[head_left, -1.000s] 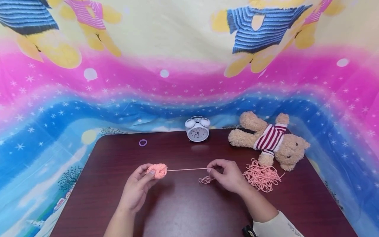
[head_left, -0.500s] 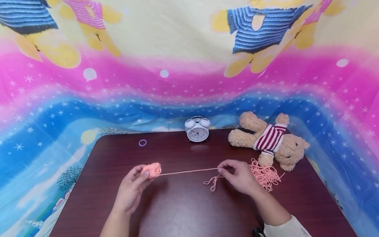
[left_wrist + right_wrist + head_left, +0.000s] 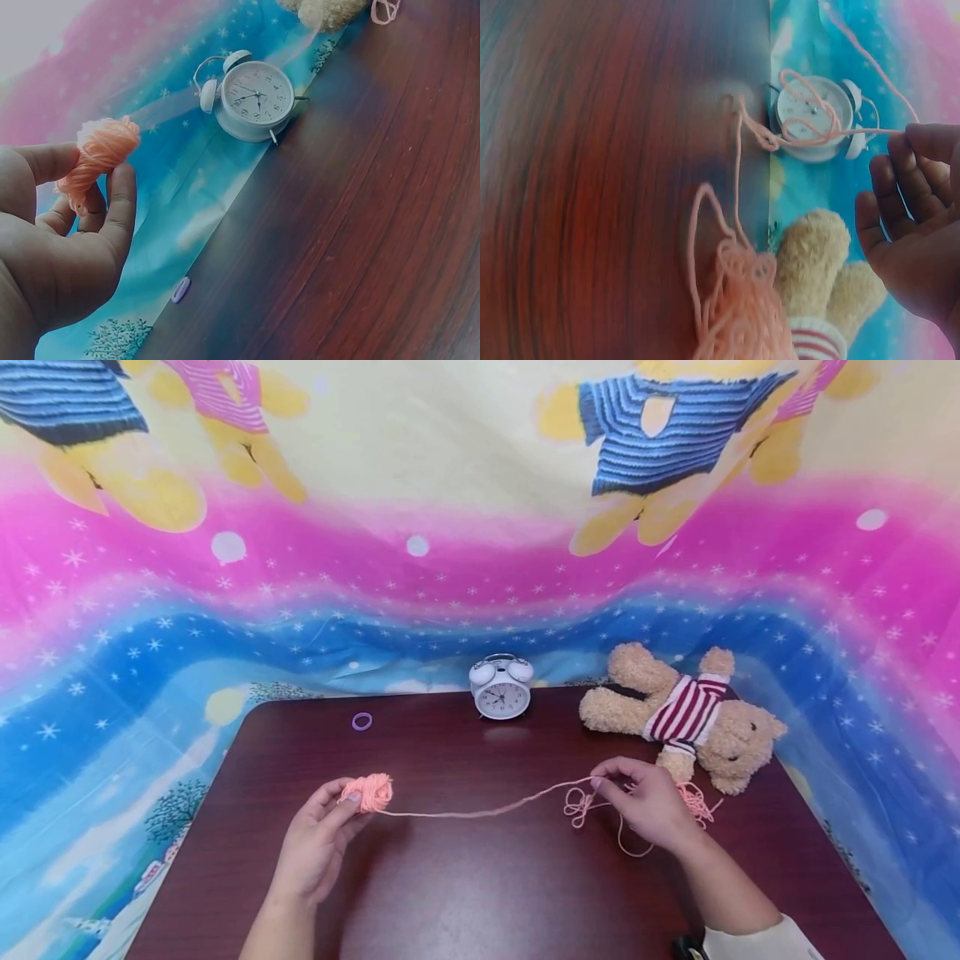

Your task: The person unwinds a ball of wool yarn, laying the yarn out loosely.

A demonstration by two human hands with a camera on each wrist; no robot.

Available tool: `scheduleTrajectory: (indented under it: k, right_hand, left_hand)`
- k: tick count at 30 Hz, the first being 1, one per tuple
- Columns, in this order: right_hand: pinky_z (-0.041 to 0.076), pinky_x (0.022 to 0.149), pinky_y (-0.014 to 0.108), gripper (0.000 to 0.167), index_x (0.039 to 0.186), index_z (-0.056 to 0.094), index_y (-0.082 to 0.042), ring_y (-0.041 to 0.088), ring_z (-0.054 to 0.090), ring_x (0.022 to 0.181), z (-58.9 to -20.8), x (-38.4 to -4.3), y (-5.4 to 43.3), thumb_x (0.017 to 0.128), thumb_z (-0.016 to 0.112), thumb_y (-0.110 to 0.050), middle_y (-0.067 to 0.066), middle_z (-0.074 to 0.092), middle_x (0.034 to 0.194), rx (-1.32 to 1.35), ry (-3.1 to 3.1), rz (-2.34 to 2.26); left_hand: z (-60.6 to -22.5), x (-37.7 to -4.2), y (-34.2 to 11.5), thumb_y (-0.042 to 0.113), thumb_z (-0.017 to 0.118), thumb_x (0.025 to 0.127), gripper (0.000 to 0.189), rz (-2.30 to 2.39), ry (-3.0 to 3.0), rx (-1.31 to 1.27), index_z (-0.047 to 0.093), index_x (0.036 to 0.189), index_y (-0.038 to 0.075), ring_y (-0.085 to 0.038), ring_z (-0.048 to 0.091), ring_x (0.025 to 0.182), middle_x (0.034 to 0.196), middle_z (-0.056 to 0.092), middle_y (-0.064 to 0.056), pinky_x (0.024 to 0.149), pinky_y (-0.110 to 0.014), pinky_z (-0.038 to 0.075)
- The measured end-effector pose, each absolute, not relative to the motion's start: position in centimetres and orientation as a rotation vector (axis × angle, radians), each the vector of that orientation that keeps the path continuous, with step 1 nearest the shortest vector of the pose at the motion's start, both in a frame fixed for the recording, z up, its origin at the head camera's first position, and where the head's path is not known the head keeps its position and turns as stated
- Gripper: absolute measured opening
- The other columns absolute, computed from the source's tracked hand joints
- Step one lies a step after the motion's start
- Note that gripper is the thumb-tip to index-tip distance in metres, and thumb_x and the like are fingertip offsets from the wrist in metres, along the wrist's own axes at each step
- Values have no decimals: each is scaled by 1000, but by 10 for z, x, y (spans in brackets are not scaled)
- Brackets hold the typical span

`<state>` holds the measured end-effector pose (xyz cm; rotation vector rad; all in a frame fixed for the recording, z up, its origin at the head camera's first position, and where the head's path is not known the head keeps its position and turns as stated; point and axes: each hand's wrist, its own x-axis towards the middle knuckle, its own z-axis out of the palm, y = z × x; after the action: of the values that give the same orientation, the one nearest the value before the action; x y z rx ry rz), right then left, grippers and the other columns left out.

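the left hand (image 3: 313,842) pinches a small peach yarn ball (image 3: 369,793) above the table (image 3: 465,893); the right hand (image 3: 651,803) pinches its sagging strand (image 3: 465,816), a loose yarn pile (image 3: 746,315) partly behind; farther back, teddy bear (image 3: 686,712) and alarm clock (image 3: 502,700)

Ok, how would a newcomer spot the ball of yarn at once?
Find the dark brown table, then the person's left hand above it. Pinched there is the ball of yarn: a compact, wound peach bundle, unlike the loose tangled pile beside the teddy bear.
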<state>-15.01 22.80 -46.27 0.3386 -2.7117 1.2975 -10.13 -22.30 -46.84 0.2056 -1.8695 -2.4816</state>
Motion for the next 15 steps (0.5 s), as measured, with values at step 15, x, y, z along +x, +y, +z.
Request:
scheduleTrajectory:
  k: [15]
  right_hand:
    - [47,53,28,13,107,75,-19,9,54,55,-458,-142,280,100,71,-30,-2,72,82,180,-2786,1211]
  left_hand:
    - [-470,-100,-240,10,61,105,19,-2472,-1859,224,56,122,3,-12,70,103,111,67,-1,95,-32,59]
